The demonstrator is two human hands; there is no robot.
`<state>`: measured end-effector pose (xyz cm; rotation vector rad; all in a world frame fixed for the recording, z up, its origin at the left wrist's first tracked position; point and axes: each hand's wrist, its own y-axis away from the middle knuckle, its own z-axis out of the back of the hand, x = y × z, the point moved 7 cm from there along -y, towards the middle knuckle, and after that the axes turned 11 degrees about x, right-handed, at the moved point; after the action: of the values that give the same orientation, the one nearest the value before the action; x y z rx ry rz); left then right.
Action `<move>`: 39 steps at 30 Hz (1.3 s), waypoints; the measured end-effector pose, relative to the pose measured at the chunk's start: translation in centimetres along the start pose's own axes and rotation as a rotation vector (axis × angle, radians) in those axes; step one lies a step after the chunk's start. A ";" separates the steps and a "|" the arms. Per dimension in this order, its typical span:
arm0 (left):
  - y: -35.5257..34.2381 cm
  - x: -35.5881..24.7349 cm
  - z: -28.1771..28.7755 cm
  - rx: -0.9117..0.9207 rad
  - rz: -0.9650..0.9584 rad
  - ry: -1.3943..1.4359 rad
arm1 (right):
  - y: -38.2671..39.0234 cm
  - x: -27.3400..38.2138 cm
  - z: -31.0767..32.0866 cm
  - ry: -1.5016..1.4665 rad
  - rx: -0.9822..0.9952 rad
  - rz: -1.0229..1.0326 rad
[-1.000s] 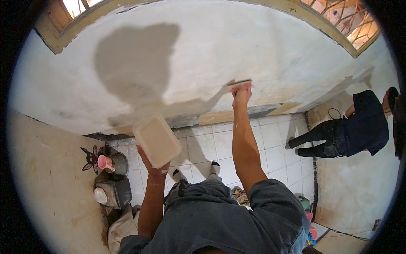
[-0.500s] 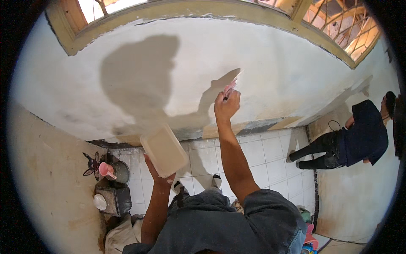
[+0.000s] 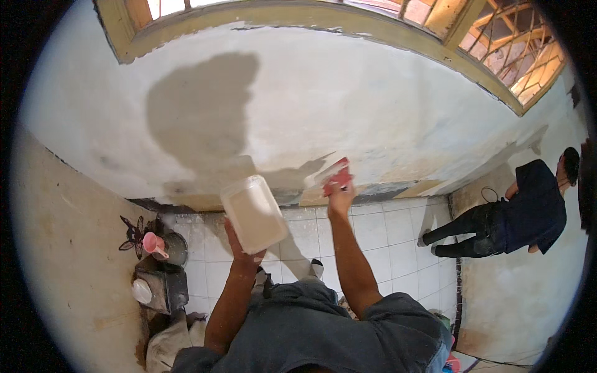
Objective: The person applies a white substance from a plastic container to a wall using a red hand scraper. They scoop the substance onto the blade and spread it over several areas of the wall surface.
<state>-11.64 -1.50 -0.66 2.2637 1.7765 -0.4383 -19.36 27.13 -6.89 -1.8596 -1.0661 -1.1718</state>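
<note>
My right hand (image 3: 340, 200) is closed round a putty knife (image 3: 337, 176) with a red body, raised before the lower part of the whitish wall (image 3: 373, 99). Pale paste shows along the blade; whether its edge touches the wall I cannot tell. Lower and to the left, my left hand (image 3: 244, 250) grips a rectangular plastic tub (image 3: 273, 205) from below and its left side. Smooth cream-coloured filler lies inside the tub, which is tilted. Part of the left hand is hidden behind it.
Yellowish window frames (image 3: 280, 13) run above the wall. At left stand a bucket (image 3: 178, 250) with a pink dipper (image 3: 154, 244) and a dark box (image 3: 168, 287). White tiles (image 3: 298, 236) cover the floor. Another person (image 3: 528, 205) stands at the right wall.
My right hand has come down the wall with the putty knife, whose blade has turned to lie more sideways. The tub has shifted slightly right.
</note>
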 end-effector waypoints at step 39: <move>-5.1 3.4 -2.7 0.170 0.141 0.242 | 4.3 10.9 -9.6 0.160 0.563 -0.392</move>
<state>-15.64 3.76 0.56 2.6390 1.7289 -0.3090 -16.21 20.08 6.16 -1.1375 -1.5226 -1.0608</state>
